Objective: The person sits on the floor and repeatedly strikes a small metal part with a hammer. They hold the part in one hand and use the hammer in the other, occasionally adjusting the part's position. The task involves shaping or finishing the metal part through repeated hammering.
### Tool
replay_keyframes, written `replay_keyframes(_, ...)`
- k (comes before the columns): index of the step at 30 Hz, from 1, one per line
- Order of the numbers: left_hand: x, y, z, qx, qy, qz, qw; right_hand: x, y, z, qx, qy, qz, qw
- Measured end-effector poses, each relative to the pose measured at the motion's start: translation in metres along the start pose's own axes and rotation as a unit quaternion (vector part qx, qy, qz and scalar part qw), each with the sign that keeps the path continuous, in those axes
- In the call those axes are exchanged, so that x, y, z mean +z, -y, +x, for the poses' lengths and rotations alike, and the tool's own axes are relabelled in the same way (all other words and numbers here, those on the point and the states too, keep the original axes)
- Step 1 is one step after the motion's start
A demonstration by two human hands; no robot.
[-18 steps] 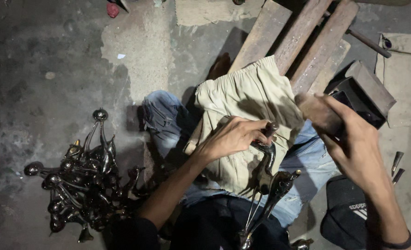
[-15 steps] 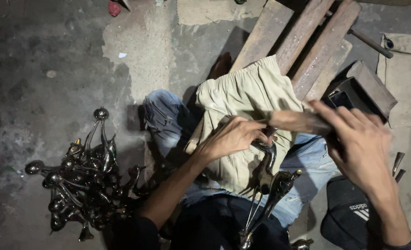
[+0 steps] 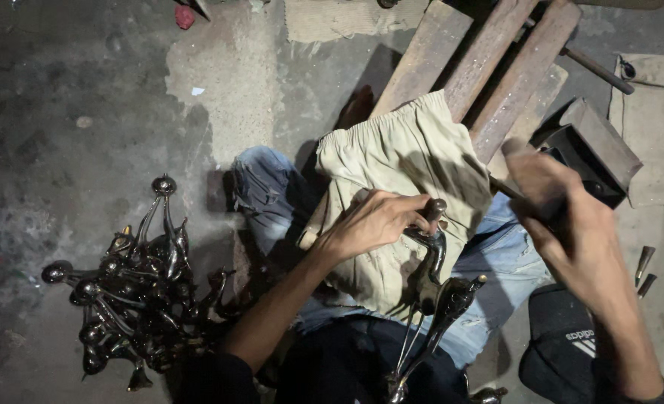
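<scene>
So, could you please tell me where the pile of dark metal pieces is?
In the head view, the pile of dark metal pieces lies on the floor at lower left, beside the left forearm.

Dark metal piece — curved, bird-like in outline, glossy black-brown — lies on a beige cloth draped over the person's lap, its rounded knob end uppermost. The left hand is closed round that upper part, pinning it to the cloth. The right hand, motion-blurred, is clenched on a wooden-handled tool — its head cannot be made out — just right of the piece.
</scene>
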State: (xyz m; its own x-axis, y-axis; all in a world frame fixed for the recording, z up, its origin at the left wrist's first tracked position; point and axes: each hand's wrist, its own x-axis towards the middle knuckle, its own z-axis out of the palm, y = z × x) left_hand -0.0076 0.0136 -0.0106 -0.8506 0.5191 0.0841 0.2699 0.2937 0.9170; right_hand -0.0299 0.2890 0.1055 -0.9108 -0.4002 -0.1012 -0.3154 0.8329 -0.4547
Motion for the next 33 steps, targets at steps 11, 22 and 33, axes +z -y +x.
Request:
replay_keyframes(11, 0.018, -0.005, 0.018, -0.052, -0.053, 0.009, 0.997, 0.012, -0.032, -0.021, 0.041, 0.019, -0.152, 0.987)
replay_keyframes(22, 0.021, 0.007, 0.04, -0.079, -0.091, -0.209, 0.97, 0.181, -0.125, -0.029, 0.143, -0.442, 0.192, 0.864)
replay_keyframes(33, 0.248, 0.069, 0.14, -0.079, -0.096, -0.259, 0.958, 0.074, -0.322, -0.073, 0.101, -0.207, 0.137, 0.963)
